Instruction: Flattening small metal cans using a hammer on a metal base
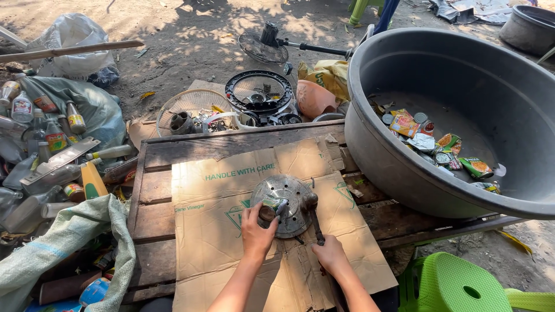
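Left hand [258, 229] pinches a small can-like piece [270, 207] on top of a round metal disc [283, 205], fingers closed around it; right hand [330, 254] is wrapped tight on the handle of a hammer [313, 215], its head resting at the disc's right edge. Disc sits mid-frame on a flattened cardboard sheet [219, 231], just above both hands. Largest down: big grey plastic tub [404, 156] at right, tilted toward the camera, rim resting on the bench, with flattened cans and wrappers [439, 144] lying in its bottom. Wooden pallet bench [151, 190] carries the cardboard and the tub's edge. Left of the bench, a heap of glass and plastic bottles [46, 133] on grey-green sacking, and a pale woven sack [69, 237] draped near the lower left corner. White plastic bag [72, 34] top left with a wooden pole [75, 49] across it. Green plastic stool [457, 286] lower right, beside the right forearm. Behind the bench on the dirt: a black fan guard [258, 89], a white wire fan guard [191, 107] holding scrap parts, a small fan with stand [266, 43], an orange clay pot [315, 98], a yellow bag [329, 75]. Second dark tub [529, 26] at top right corner, well apart.
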